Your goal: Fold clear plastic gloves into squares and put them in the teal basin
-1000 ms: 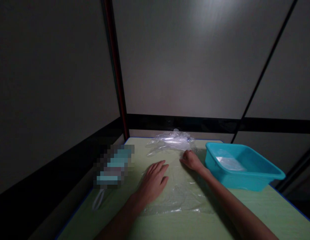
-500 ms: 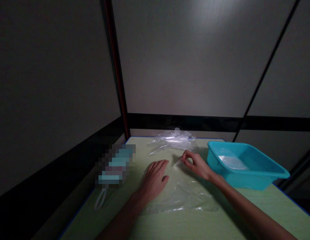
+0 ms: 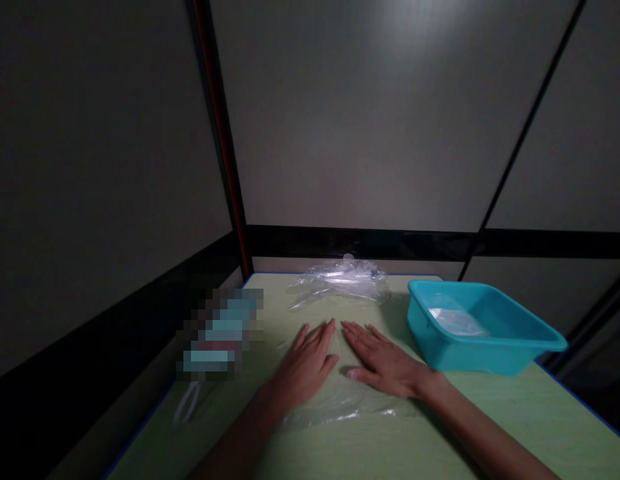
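Note:
A clear plastic bag [image 3: 335,410] lies spread on the light green table [image 3: 390,450]. My left hand [image 3: 307,365] rests flat on the bag's left part, fingers stretched out and pointing away from me. Beside it, my right hand [image 3: 383,360] also lies flat on the plastic, its fingers extended towards the left hand's fingertips. The two hands are a small gap apart, and neither holds anything. Much of the bag is covered by the hands, and its far edge is hard to make out.
Behind the hands lies a crumpled pile of clear plastic bags [image 3: 343,277]. On the right stands a turquoise basin [image 3: 495,357] with a folded clear plastic piece [image 3: 457,321] inside. At the left edge is a blurred-out object [image 3: 223,333] with a white strap loop [image 3: 187,403]. Walls close off the back and left.
My right hand has let go of the bag's edge it was pinching and now lies flat on the plastic. My left hand has stayed nearly in place. The view has shifted slightly.

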A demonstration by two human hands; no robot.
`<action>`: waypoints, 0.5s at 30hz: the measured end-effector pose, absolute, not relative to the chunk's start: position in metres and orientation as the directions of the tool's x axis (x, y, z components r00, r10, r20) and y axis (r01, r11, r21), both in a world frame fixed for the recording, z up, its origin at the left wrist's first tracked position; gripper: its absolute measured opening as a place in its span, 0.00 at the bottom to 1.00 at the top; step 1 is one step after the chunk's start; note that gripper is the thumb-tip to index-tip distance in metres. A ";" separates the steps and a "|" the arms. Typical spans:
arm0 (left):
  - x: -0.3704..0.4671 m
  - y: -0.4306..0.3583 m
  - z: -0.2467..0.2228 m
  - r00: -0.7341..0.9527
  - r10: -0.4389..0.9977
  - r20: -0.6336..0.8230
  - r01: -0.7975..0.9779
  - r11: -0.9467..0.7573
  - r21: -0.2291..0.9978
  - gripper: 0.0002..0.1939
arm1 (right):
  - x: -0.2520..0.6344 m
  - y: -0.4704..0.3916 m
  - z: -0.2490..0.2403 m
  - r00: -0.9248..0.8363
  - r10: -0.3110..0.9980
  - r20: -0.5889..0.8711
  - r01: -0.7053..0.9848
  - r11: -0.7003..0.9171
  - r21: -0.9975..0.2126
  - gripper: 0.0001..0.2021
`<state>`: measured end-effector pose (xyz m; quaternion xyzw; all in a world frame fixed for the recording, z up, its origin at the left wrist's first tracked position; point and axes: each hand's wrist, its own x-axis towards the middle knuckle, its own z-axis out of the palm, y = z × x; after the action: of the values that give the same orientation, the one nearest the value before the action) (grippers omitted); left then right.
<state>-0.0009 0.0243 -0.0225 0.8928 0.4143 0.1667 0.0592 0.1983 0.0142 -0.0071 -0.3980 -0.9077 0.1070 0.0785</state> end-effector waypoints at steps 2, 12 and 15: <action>-0.003 0.026 -0.026 0.597 0.765 0.243 0.724 -0.644 0.247 0.26 | 0.198 0.013 -0.014 -0.682 0.731 0.014 0.704 0.662 -0.256 0.35; -0.011 0.025 -0.008 0.622 0.704 0.343 0.646 -0.709 0.283 0.22 | 0.214 0.014 -0.002 -0.540 0.822 0.180 0.717 0.561 -0.413 0.31; -0.016 0.021 0.003 0.632 0.697 0.340 0.650 -0.715 0.258 0.19 | 0.217 0.015 0.000 -0.474 0.860 0.187 0.748 0.506 -0.430 0.30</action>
<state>-0.0164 0.0205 0.0030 0.9015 0.3734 0.2115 0.0553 0.2170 0.0151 0.0001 -0.4752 -0.8460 0.1462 0.1926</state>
